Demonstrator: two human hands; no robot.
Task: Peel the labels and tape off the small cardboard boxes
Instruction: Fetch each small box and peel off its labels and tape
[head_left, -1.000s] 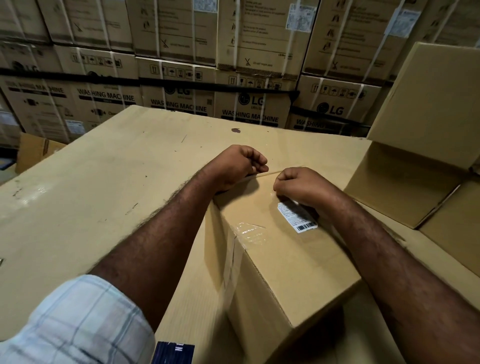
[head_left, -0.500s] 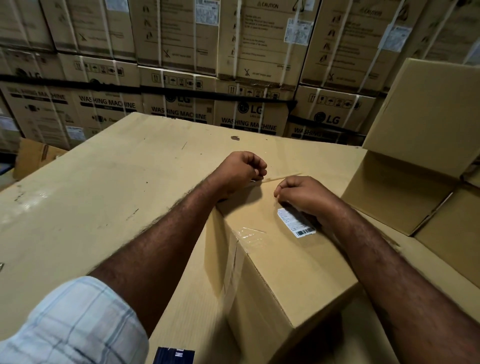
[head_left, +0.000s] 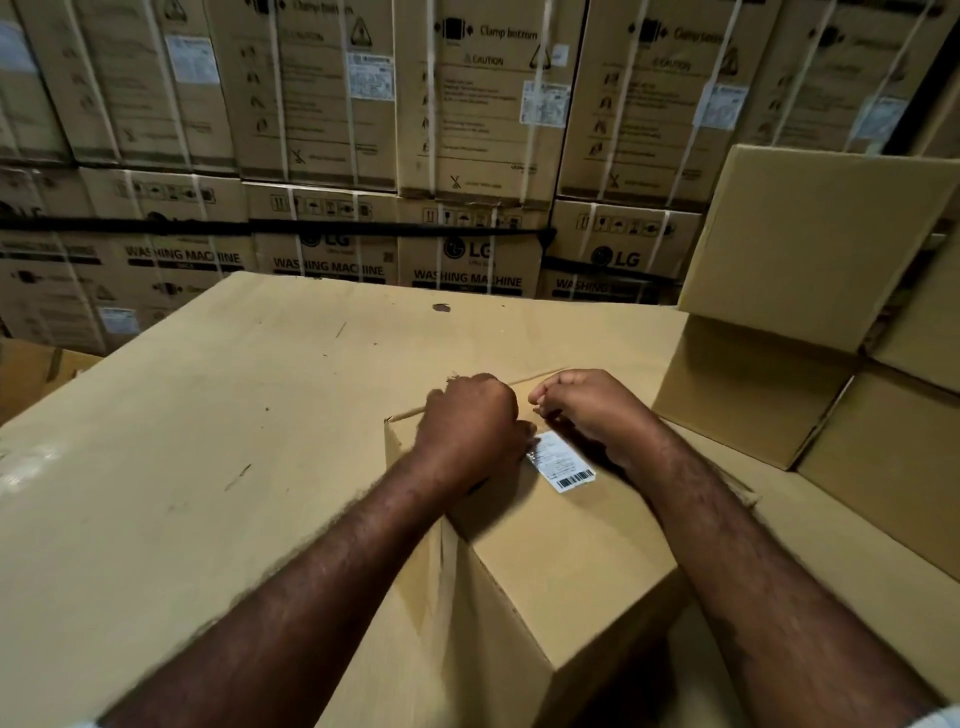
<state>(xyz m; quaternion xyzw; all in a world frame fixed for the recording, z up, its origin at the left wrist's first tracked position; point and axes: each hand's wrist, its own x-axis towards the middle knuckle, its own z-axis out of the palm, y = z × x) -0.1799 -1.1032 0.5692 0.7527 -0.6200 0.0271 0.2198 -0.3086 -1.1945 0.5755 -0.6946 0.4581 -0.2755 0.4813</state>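
Note:
A small brown cardboard box (head_left: 561, 561) sits on a big flat cardboard surface (head_left: 208, 441) in front of me. A white barcode label (head_left: 561, 462) is stuck on its top face. My left hand (head_left: 470, 426) rests curled on the box top, its knuckles at the label's left edge. My right hand (head_left: 587, 410) is curled beside it at the far edge, fingertips pinched together near the label's upper end. Whether either hand pinches tape or label is hidden. Clear tape (head_left: 441, 571) runs down the box's left corner.
Plain cardboard boxes (head_left: 810, 249) are stacked at the right, close to my right forearm. A wall of strapped washing machine cartons (head_left: 467, 156) stands behind the surface. Another box (head_left: 31, 369) lies low at far left.
My left hand has moved right across the box top, onto the spot beside the label and close to my right hand. The camera has tilted up, showing more of the cartons.

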